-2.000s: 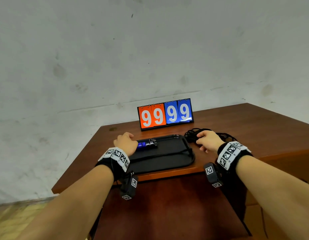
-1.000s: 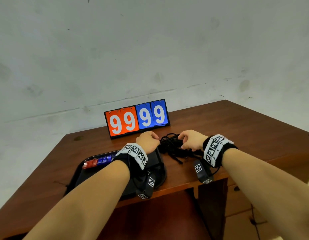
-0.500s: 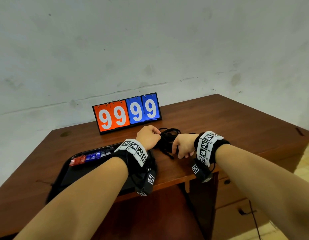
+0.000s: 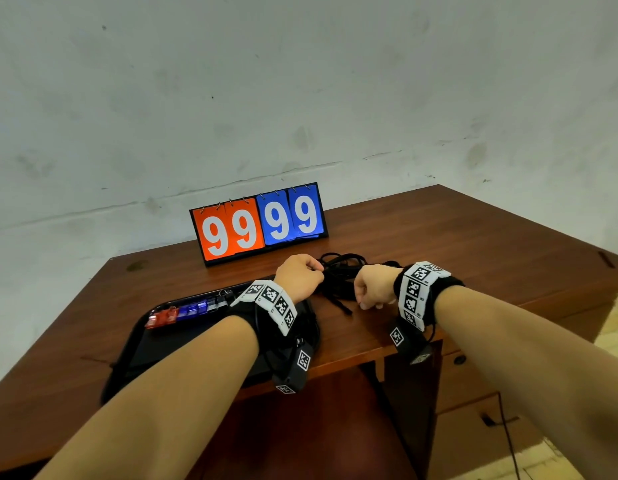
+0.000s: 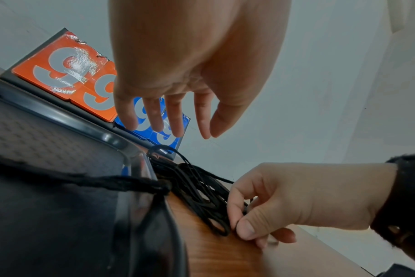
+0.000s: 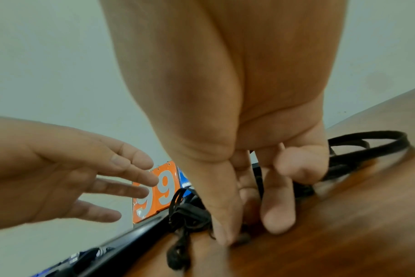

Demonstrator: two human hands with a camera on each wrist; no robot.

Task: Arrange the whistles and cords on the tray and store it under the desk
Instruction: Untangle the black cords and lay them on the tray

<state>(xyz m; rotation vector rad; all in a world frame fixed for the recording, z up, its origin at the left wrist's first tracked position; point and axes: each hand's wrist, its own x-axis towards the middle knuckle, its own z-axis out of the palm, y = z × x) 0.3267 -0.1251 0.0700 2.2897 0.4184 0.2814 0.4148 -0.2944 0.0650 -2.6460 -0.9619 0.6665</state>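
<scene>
The right hand (image 4: 373, 286) pinches the black cords (image 4: 338, 271) lying on the desk (image 4: 473, 244) between both hands. The left hand (image 5: 190, 75) hovers just above them, fingers spread and loose; under its wrist sits the tray (image 4: 141, 341), whistles (image 4: 189, 310) along its far edge.

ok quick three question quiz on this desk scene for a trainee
1. True or false: the tangled black cords already lie on the black plastic tray.
2. Which hand pinches a cord: A the left hand, B the right hand, C both hands?
3. Fill in: the row of red, blue and clear whistles sits along the tray's ___ edge, on the side of the orange and blue flip scoreboard.

Key: 1 false, they lie on the brown wooden desk beside it; 2 B; 3 far.
</scene>
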